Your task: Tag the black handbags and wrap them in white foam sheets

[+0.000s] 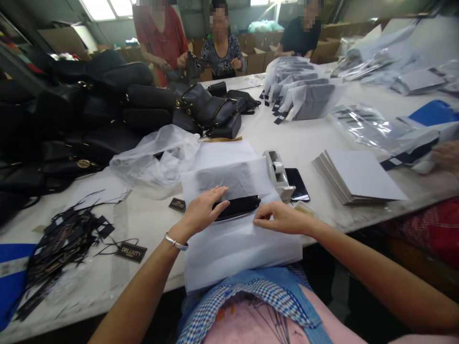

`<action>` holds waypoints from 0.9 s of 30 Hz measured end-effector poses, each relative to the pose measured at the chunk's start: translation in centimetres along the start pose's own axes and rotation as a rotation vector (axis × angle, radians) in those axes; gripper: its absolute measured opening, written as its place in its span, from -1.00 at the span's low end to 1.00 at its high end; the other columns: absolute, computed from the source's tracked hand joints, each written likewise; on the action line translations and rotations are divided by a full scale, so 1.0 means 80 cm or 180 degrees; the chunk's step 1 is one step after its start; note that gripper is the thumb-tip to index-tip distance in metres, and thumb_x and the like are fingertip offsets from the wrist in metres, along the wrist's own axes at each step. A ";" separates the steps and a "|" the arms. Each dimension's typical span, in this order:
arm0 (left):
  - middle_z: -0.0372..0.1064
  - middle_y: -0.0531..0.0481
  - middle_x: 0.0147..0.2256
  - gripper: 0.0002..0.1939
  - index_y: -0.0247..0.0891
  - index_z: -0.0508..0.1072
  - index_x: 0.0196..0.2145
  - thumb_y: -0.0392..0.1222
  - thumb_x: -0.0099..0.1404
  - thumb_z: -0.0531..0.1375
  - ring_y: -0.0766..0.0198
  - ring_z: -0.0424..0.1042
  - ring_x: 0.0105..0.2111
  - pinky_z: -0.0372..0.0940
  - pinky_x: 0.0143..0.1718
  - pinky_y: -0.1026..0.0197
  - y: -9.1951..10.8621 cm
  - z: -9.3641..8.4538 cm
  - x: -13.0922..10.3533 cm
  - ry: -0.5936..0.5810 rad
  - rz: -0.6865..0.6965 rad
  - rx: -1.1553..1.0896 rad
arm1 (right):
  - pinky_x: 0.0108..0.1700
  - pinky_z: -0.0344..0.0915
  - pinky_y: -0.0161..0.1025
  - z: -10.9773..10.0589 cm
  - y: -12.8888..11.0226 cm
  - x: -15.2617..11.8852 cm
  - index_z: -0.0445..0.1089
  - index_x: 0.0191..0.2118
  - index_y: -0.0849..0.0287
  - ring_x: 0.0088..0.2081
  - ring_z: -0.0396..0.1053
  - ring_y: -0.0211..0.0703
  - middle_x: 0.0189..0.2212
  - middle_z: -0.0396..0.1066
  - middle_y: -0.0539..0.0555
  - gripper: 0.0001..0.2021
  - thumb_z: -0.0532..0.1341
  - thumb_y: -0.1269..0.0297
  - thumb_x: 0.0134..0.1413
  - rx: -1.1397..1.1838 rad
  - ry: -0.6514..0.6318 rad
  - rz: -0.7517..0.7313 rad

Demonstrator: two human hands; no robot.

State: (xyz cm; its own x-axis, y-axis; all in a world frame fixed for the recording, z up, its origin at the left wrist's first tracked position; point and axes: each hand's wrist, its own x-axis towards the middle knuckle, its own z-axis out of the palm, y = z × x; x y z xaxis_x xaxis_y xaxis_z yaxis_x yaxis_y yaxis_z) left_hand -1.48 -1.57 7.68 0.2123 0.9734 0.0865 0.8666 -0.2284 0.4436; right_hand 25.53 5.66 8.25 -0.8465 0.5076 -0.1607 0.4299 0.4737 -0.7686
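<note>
A black handbag (238, 208) lies in front of me on a sheet of white wrapping paper (244, 248). A translucent upper flap (229, 179) covers its far part, and the near edge stays bare. My left hand (205, 209) rests with fingers stretched out on this flap and the bag's left end. At the bag's right end, my right hand (279, 217) is closed, with thumb and fingertips drawn together low over the paper. Whether it pinches the paper's edge I cannot make out. A black hang tag (177, 205) lies beside the left edge of the paper.
Black bags (143, 105) are heaped at left, above piled hang tags (64, 243). A tape dispenser (278, 177) and phone (297, 184) stand right of the paper, before stacked cardboard sheets (358, 177). Wrapped bags (301, 91) stand farther back. Several people work around the table.
</note>
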 end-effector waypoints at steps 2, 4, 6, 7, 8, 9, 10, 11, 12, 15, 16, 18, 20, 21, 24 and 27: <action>0.24 -0.04 0.27 -0.40 -0.21 0.27 0.27 0.19 0.48 -0.12 0.14 0.16 0.31 0.11 0.29 0.04 0.000 -0.018 0.004 -0.0225 -0.0080 -0.0184 | -0.32 0.27 -0.31 -0.016 -0.007 0.015 0.58 -0.30 0.19 -0.37 0.43 -0.19 -0.38 0.55 0.04 -0.75 0.21 0.16 0.18 -0.0011 0.0218 0.0076; 0.25 -0.02 0.26 -0.38 -0.19 0.30 0.25 0.22 0.47 -0.14 0.13 0.18 0.30 0.11 0.29 0.05 0.002 -0.037 0.008 -0.0478 -0.0080 -0.0290 | -0.30 0.28 -0.29 -0.033 -0.011 0.033 0.58 -0.30 0.18 -0.37 0.42 -0.18 -0.39 0.56 0.03 -0.74 0.20 0.14 0.18 -0.0110 0.0427 0.0050; 0.27 -0.01 0.25 -0.39 -0.15 0.33 0.23 0.24 0.46 -0.13 0.12 0.21 0.28 0.14 0.26 0.07 0.005 -0.053 0.013 -0.0681 0.0003 -0.0283 | -0.31 0.27 -0.28 -0.048 -0.011 0.054 0.58 -0.31 0.18 -0.38 0.42 -0.18 -0.41 0.56 0.02 -0.73 0.20 0.14 0.18 -0.0234 0.0571 -0.0020; 0.29 -0.02 0.24 -0.39 -0.14 0.34 0.22 0.25 0.44 -0.07 0.09 0.24 0.26 0.17 0.24 0.08 0.008 -0.058 0.015 -0.0734 0.0052 -0.0224 | -0.32 0.26 -0.29 -0.055 -0.009 0.066 0.58 -0.31 0.19 -0.39 0.42 -0.18 -0.41 0.56 0.02 -0.73 0.20 0.14 0.17 -0.0290 0.0592 -0.0055; 0.33 -0.04 0.22 -0.40 -0.14 0.35 0.22 0.26 0.40 0.01 0.07 0.29 0.23 0.21 0.20 0.09 0.011 -0.061 0.018 -0.0744 0.0075 -0.0112 | -0.33 0.25 -0.29 -0.061 -0.007 0.077 0.58 -0.32 0.19 -0.39 0.42 -0.18 -0.42 0.56 0.01 -0.74 0.20 0.15 0.17 -0.0334 0.0574 -0.0078; 0.38 -0.07 0.18 -0.40 -0.15 0.36 0.20 0.24 0.36 0.09 0.04 0.36 0.17 0.26 0.15 0.10 0.013 -0.061 0.020 -0.0707 0.0055 0.0035 | -0.35 0.23 -0.30 -0.066 -0.006 0.086 0.58 -0.32 0.20 -0.40 0.41 -0.19 -0.43 0.55 0.00 -0.74 0.20 0.15 0.16 -0.0371 0.0526 -0.0084; 0.44 -0.10 0.11 -0.44 -0.16 0.39 0.17 0.19 0.33 0.16 0.02 0.43 0.10 0.31 0.09 0.11 0.016 -0.059 0.023 -0.0635 -0.0010 0.0194 | -0.37 0.22 -0.31 -0.070 -0.005 0.093 0.59 -0.32 0.20 -0.41 0.40 -0.19 -0.45 0.55 -0.01 -0.74 0.20 0.16 0.17 -0.0427 0.0477 -0.0065; 0.51 -0.12 0.03 -0.51 -0.18 0.43 0.11 0.11 0.34 0.19 0.01 0.49 0.02 0.34 0.01 0.11 0.018 -0.055 0.027 -0.0541 -0.0111 0.0346 | -0.38 0.21 -0.31 -0.073 -0.007 0.097 0.59 -0.34 0.19 -0.42 0.40 -0.20 -0.48 0.53 -0.01 -0.73 0.20 0.15 0.17 -0.0522 0.0477 -0.0028; 0.56 -0.14 -0.07 -0.62 -0.20 0.47 0.04 0.02 0.36 0.18 0.01 0.54 -0.07 0.37 -0.06 0.11 0.020 -0.050 0.030 -0.0442 -0.0223 0.0470 | -0.37 0.21 -0.31 -0.075 -0.010 0.099 0.58 -0.35 0.18 -0.42 0.40 -0.19 -0.48 0.53 -0.01 -0.72 0.19 0.15 0.19 -0.0648 0.0543 0.0005; 0.59 -0.13 -0.29 -0.78 -0.23 0.52 -0.15 -0.16 0.43 0.09 0.01 0.58 -0.25 0.39 -0.22 0.11 0.022 -0.034 0.036 -0.0235 -0.0409 0.0633 | -0.24 0.29 -0.25 -0.068 -0.026 0.085 0.56 -0.18 0.13 -0.28 0.47 -0.11 -0.30 0.57 0.05 -0.69 0.18 0.03 0.24 -0.1171 0.1013 -0.0044; 0.59 -0.13 -0.30 -0.79 -0.23 0.52 -0.16 -0.18 0.44 0.08 0.02 0.58 -0.26 0.39 -0.24 0.12 0.021 -0.029 0.037 -0.0192 -0.0408 0.0649 | -0.16 0.31 -0.20 -0.063 -0.031 0.078 0.52 -0.07 0.12 -0.19 0.48 -0.04 -0.19 0.56 0.09 -0.64 0.20 -0.03 0.23 -0.1362 0.1147 -0.0140; 0.59 -0.13 -0.17 -0.81 -0.21 0.49 -0.13 -0.20 0.43 0.09 0.04 0.58 -0.19 0.40 -0.21 0.13 0.018 -0.022 0.036 -0.0113 -0.0358 0.0659 | -0.02 0.32 -0.08 -0.048 -0.036 0.067 0.39 0.10 0.13 -0.03 0.44 0.08 0.00 0.49 0.17 -0.47 0.27 -0.10 0.13 -0.1717 0.1212 -0.0391; 0.47 -0.15 0.08 -0.83 -0.20 0.47 -0.12 -0.26 0.42 0.09 0.08 0.55 -0.09 0.40 -0.16 0.15 0.014 -0.017 0.034 -0.0048 -0.0299 0.0667 | 0.06 0.31 0.00 -0.035 -0.033 0.065 0.38 0.08 0.17 0.03 0.40 0.13 0.06 0.44 0.21 -0.50 0.35 0.04 0.09 -0.2047 0.1127 -0.0606; 0.37 -0.14 0.18 -0.84 -0.21 0.46 -0.13 -0.30 0.41 0.09 0.09 0.54 -0.06 0.40 -0.15 0.16 0.011 -0.015 0.032 -0.0031 -0.0268 0.0699 | 0.08 0.30 0.02 -0.030 -0.027 0.068 0.41 0.01 0.17 0.03 0.40 0.12 0.06 0.44 0.21 -0.62 0.35 0.17 0.10 -0.2187 0.1096 -0.0695; 0.33 -0.15 0.21 -0.83 -0.22 0.44 -0.14 -0.34 0.40 0.07 0.10 0.55 -0.07 0.41 -0.17 0.18 0.005 -0.010 0.030 -0.0039 -0.0193 0.0871 | 0.14 0.27 0.02 -0.027 -0.005 0.086 0.44 -0.21 0.16 0.05 0.38 0.08 0.07 0.43 0.18 -0.85 0.27 0.50 0.09 -0.2405 0.1162 -0.0898; 0.55 -0.13 -0.07 -0.80 -0.21 0.42 -0.11 -0.35 0.41 0.04 0.10 0.58 -0.19 0.41 -0.24 0.18 0.000 -0.009 0.031 -0.0044 -0.0205 0.0992 | 0.18 0.26 -0.03 -0.034 0.017 0.100 0.42 -0.23 0.16 0.09 0.37 0.05 0.08 0.44 0.15 -0.76 0.26 0.60 -0.01 -0.2247 0.1152 -0.1043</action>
State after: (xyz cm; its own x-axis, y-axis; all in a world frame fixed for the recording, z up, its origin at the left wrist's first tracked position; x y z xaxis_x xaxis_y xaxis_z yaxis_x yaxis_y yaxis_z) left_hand -1.27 0.85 8.56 0.1566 0.9862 0.0540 0.9747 -0.1632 0.1529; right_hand 20.18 12.34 7.57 -0.8614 0.4084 0.3020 0.3776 0.9126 -0.1570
